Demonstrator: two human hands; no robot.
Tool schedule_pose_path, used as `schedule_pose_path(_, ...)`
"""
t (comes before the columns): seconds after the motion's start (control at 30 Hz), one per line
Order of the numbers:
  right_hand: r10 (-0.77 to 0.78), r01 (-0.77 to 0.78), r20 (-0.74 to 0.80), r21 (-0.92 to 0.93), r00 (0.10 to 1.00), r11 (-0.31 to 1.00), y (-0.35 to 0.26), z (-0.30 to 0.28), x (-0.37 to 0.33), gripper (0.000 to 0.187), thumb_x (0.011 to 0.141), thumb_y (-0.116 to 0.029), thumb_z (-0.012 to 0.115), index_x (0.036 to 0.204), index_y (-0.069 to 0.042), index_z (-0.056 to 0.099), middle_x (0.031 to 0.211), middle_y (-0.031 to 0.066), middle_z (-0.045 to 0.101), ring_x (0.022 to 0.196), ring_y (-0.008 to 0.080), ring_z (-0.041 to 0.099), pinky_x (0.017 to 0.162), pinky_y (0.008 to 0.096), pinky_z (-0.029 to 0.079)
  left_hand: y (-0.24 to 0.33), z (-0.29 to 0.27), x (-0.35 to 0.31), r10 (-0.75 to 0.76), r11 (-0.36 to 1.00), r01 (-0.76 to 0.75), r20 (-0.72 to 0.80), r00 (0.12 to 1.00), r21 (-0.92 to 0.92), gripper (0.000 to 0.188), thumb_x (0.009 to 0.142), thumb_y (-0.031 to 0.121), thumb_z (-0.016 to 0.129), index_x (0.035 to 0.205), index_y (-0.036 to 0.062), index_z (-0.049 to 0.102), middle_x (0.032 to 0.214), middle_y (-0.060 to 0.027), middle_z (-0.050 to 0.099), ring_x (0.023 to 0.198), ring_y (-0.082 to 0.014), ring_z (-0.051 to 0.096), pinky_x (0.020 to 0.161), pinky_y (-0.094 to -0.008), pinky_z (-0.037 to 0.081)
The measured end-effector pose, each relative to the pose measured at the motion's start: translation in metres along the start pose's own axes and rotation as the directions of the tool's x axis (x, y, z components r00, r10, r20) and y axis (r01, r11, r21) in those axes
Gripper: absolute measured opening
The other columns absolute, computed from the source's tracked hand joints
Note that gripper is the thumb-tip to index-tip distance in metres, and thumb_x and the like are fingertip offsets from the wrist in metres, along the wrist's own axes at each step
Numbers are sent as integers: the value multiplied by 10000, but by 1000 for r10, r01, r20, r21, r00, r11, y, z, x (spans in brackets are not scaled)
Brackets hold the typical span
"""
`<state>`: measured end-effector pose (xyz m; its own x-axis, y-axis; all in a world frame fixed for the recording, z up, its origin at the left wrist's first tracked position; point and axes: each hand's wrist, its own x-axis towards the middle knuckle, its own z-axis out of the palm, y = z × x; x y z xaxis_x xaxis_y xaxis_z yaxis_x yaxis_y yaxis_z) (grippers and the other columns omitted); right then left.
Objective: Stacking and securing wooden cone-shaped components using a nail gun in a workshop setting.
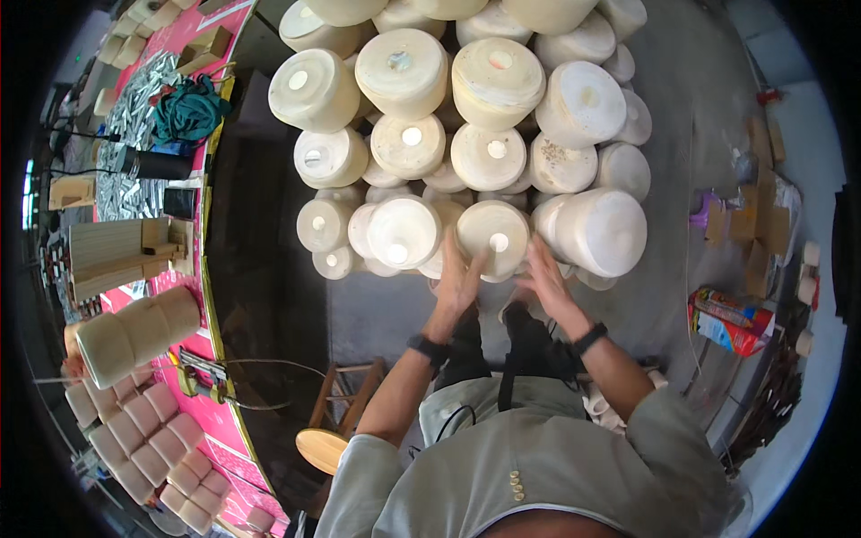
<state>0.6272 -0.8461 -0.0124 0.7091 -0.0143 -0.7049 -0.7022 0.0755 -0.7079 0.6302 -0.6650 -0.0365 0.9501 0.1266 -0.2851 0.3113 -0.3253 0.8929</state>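
Note:
In front of me is a tall stack of cream-coloured tapered cylinders, many with a round white spot on the end. My left hand (460, 280) is at the lower left side of one cylinder (492, 231) in the nearest row, its thumb across the front edge. On the opposite side, my right hand (547, 276) has its fingers stretched up along the same piece. Both hands have their fingers spread; whether they press on the cylinder is hard to tell. A paler cylinder (403, 231) sticks out left of my left hand, and a longer one (603, 233) beyond my right.
A pink-topped bench (235, 432) runs along my left, carrying joined cylinders (139, 334), a wooden box (121, 255), metal strips and a dark green cloth (188, 109). A wooden stool (323, 449) stands beside it. Cardboard boxes (752, 220) and colourful packages (731, 321) lie at the right.

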Motion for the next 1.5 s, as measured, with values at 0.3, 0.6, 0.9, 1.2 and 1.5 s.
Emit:
schedule_pose_path(0.3,-57,64,48,-148,997,987,-29,23,-37,709,933,-332,490,1459,-73,91,1318,145,429,1082,220,505,817,327,473,39,-25,-24,-30,967,44,60,998,-249,759,772,64,641,1389,-45,213,1332,-242,371,1224,-313,404,1024,-375,333)
schedule_pose_path(0.6,-504,491,36,-291,863,821,-160,-56,-161,614,918,-214,528,1398,44,246,1199,166,533,1039,172,524,871,288,441,248,-41,-77,325,929,-338,105,940,149,723,796,138,696,1378,-12,294,1150,-180,480,1032,-280,554,768,-364,521)
schedule_pose_path(0.9,-495,438,-82,-357,865,825,-167,-140,-131,569,930,-315,505,1376,-3,341,1157,140,576,1005,171,564,809,273,465,250,44,-39,283,946,-313,258,924,84,723,839,359,617,1364,-33,312,1209,-274,474,1023,-347,543,863,-394,449)
schedule_pose_path(1.2,-125,129,-35,171,992,977,-84,-169,-32,547,932,-452,402,1326,-71,412,1287,100,490,1204,251,450,926,480,416,150,85,-17,2,928,185,499,867,-324,834,866,703,144,1459,117,105,1485,-129,187,1374,-293,162,995,-552,329)
schedule_pose_path(1.5,-162,143,102,167,982,976,-65,-156,-25,659,915,-490,371,1430,-114,204,1413,118,286,1271,298,349,971,496,385,165,66,-24,-68,849,333,540,839,-411,863,836,734,149,1453,133,109,1466,-134,216,1363,-303,197,1006,-554,328)
